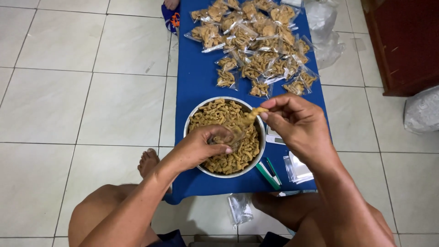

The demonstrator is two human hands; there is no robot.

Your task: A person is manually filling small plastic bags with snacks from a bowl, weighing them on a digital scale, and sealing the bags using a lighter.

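**Mid-fill: snacks going from bowl into a little bag**

Head view, the only one: the person sits on a tiled floor with a low blue table (196, 87) in front. A metal bowl (261, 137) heaped with crunchy brown snacks (219, 114) sits dead centre. The left hand (201, 146) rests in the bowl at about 8 o'clock, fingers curled around what looks like a clear bag (235, 137), though the plastic is hard to make out. The right hand (295, 123), at 3 o'clock of the bowl, has its fingertips pinched together on a few snack pieces (257, 111), held just over the rim.

Filled bags (256, 45) pile up at 12 o'clock. A green tool (269, 173) and empty bags (299, 169) lie at 4 o'clock.

My read: filling step. Next comes dropping that pinch cleanly into the bag's mouth, which needs the left hand holding it open.
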